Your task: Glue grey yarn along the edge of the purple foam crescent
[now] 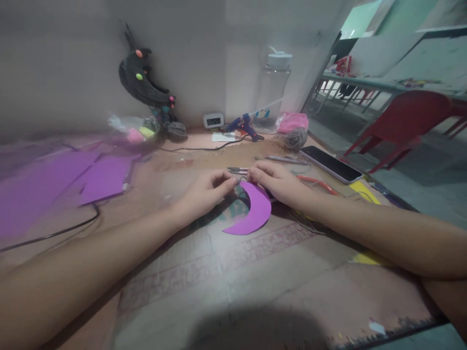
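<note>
So the purple crescent point(260, 210) is mid-table, its upper end right up at both hands. Left hand point(202, 194) has thumb and fingertips drawn together by that tip; right hand point(273, 180) is half curled over the crescent's upper edge. Honestly can't tell what, if anything, either is gripping. Blue glue gun point(243, 127) sits farther back, phone point(332, 164) off right, purple sheets point(105, 180) off left.

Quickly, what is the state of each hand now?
Left hand: pinched closed; anything held cannot be told.
Right hand: curled closed at the purple crescent; grip unclear.
</note>
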A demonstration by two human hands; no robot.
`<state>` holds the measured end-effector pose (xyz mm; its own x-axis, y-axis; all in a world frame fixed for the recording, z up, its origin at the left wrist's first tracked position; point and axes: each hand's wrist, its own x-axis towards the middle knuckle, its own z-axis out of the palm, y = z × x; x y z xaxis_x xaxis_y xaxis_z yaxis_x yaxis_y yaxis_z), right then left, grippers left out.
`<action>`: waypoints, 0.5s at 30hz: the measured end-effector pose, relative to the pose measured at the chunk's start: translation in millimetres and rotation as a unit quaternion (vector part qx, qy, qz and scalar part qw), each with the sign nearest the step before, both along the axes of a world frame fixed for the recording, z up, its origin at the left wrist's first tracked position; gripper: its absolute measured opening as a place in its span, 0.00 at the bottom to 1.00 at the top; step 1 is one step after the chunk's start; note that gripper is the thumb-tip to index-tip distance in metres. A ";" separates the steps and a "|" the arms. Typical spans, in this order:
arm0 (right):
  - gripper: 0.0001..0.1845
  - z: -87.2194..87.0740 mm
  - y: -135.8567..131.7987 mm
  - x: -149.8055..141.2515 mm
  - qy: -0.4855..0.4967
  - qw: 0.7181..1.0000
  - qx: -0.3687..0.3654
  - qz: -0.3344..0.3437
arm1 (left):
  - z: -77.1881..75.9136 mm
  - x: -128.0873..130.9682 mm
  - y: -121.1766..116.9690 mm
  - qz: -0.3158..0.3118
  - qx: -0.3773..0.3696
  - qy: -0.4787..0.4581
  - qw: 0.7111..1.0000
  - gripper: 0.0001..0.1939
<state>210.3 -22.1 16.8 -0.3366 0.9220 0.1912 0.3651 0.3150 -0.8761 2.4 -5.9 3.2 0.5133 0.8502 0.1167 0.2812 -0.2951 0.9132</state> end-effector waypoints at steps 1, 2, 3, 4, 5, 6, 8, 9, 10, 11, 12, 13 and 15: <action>0.18 0.7 -0.6 -0.2 -0.017 1.000 -0.002 0.012 | 0.0 -0.2 0.8 0.007 0.013 -0.003 1.000 0.16; 0.19 1.3 -1.3 -0.5 -0.031 0.999 -0.001 0.022 | 0.1 -0.4 1.4 0.014 0.024 -0.004 1.000 0.16; 0.19 1.6 -1.9 -0.9 -0.042 0.999 0.002 0.030 | 0.3 -0.7 1.8 0.020 0.032 -0.003 0.999 0.16; 0.19 2.0 -2.5 -1.4 -0.052 0.998 0.006 0.036 | 0.5 -1.0 1.9 0.023 0.038 -0.002 0.999 0.16; 0.18 2.3 -3.1 -1.9 -0.062 0.997 0.009 0.040 | 0.7 -1.2 2.0 0.026 0.041 0.000 0.999 0.16; 0.18 2.6 -3.5 -2.4 -0.071 0.997 0.012 0.039 | 0.7 -1.4 1.9 0.027 0.042 0.004 0.999 0.16; 0.18 3.2 -4.0 -3.1 -0.084 0.996 0.016 0.032 | 0.4 -1.7 1.9 0.028 0.047 0.008 0.998 0.16; 0.18 3.5 -4.0 -3.3 -0.089 0.995 0.018 0.030 | -0.1 -1.8 2.1 0.029 0.050 0.007 0.998 0.16; 0.18 3.8 -3.8 -3.4 -0.093 0.995 0.019 0.029 | -0.6 -1.9 2.3 0.028 0.049 0.003 0.998 0.16; 0.18 4.0 -3.5 -3.5 -0.097 0.995 0.021 0.030 | -1.1 -1.9 2.6 0.024 0.046 -0.001 0.999 0.17; 0.18 4.3 -3.1 -3.6 -0.100 0.994 0.025 0.034 | -1.6 -2.0 3.0 0.017 0.039 -0.008 0.999 0.16; 0.18 4.5 -2.8 -3.8 -0.103 0.993 0.030 0.038 | -2.1 -1.9 3.2 0.009 0.030 -0.014 0.999 0.16; 0.17 4.8 -2.1 -4.0 -0.111 0.992 0.039 0.048 | -2.6 -1.8 3.5 -0.004 0.015 -0.020 1.000 0.16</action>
<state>206.3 -24.2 21.6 -0.4636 0.8691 0.1723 0.5111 0.4211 -0.7493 0.6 -2.4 0.6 0.5148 0.8418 0.1622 0.2424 -0.3244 0.9143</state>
